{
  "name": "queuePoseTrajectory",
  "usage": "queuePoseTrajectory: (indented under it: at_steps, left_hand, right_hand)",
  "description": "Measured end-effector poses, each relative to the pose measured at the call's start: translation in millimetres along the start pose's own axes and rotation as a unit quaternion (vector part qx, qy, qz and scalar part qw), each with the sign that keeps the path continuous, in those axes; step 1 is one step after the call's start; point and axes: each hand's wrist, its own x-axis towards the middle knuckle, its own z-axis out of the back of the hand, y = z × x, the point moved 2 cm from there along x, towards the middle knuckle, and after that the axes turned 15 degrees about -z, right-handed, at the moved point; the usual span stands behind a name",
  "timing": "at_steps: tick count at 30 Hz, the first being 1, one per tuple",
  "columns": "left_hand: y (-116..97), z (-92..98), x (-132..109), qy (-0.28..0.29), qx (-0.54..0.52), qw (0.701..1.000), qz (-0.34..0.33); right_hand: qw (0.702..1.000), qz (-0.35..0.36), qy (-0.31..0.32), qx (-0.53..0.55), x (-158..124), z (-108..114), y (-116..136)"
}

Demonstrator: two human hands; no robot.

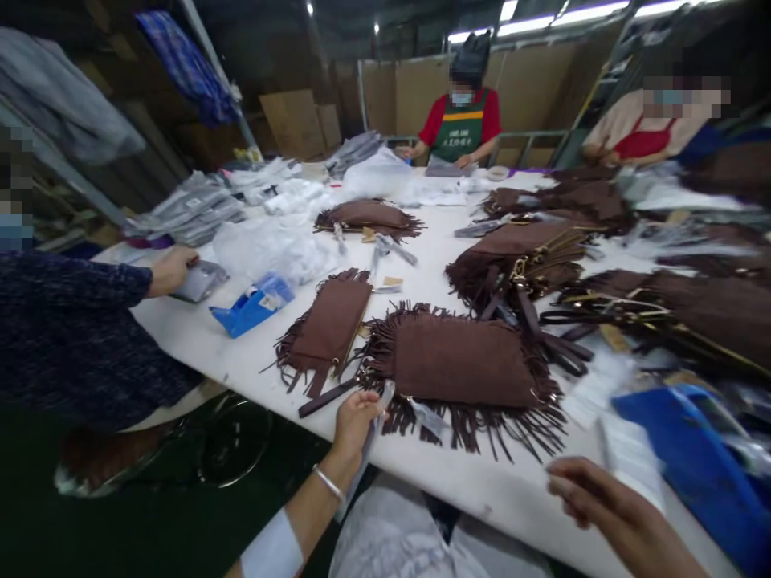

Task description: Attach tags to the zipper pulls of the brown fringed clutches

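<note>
Close to the table's front edge, my left hand is closed in a pinch on a narrow strip in clear plastic, which hangs down past the wrist. Just beyond it lies a brown fringed bag, flat, with a zip along its lower side and a small plastic-wrapped piece at that edge. A smaller brown fringed pouch with a wrist strap rests to its left. My right hand hovers over the front right of the table, fingers loosely bent, nothing visible in them.
More brown bags crowd the right side. A blue bin stands at the front right, beside white paper slips. On the left are a blue tape dispenser and a co-worker's hand. Two people work across the white table.
</note>
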Motion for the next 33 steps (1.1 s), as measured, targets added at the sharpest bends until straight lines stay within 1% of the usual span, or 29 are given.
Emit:
queuePoseTrajectory:
  at_steps: [1,2,4,5,7,8,10,12,16,22,27,33]
  left_hand:
    - [1.4,-0.6,-0.5,-0.001,-0.006,1.000,-0.005]
    - [2.4,-3.0,-0.6,0.001,-0.012,1.000,-0.010]
    - [3.2,-8.4,0.1,0.007,-0.023,0.999,-0.022]
    - [3.3,-9.9,0.6,0.009,-0.028,0.999,-0.027]
    - [3.5,-10.0,1.4,0.008,-0.036,0.999,-0.036]
    - [3.6,-9.0,1.6,0.007,-0.036,0.998,-0.044]
    - [3.9,-6.5,1.7,0.008,-0.030,0.997,-0.066]
    - [4.4,-4.6,1.7,0.013,-0.023,0.996,-0.088]
    - [5.4,-2.9,1.7,0.023,-0.025,0.994,-0.107]
    - [7.0,-1.5,-1.0,0.057,-0.006,0.988,-0.145]
    - [8.6,-1.6,-2.5,0.067,-0.013,0.989,-0.132]
    - [2.5,2.2,-4.1,0.085,-0.043,0.989,-0.114]
  right_hand:
    - [0.998,-0.003,0.049,0.047,9.2,-25.9,25.7]
    - [0.992,0.009,0.100,0.070,17.9,-51.5,53.9]
    - [0.983,0.042,0.156,0.089,35.7,-96.6,107.5]
    - [0.978,0.053,0.176,0.098,44.2,-115.6,129.3]
    - [0.970,0.077,0.210,0.093,58.6,-146.6,159.5]
    - [0.969,0.087,0.215,0.080,64.3,-158.1,167.9]
    - [0.973,0.106,0.202,0.036,73.1,-173.6,174.9]
    - [0.978,0.120,0.172,-0.016,78.6,-180.9,175.7]
    - [0.977,0.134,0.133,-0.103,80.4,-185.3,179.0]
    - [0.978,0.110,0.134,-0.118,77.0,-190.5,186.5]
    - [0.973,0.106,0.101,-0.181,73.1,-187.8,190.6]
    - [0.949,0.112,0.046,-0.290,68.2,-189.4,198.5]
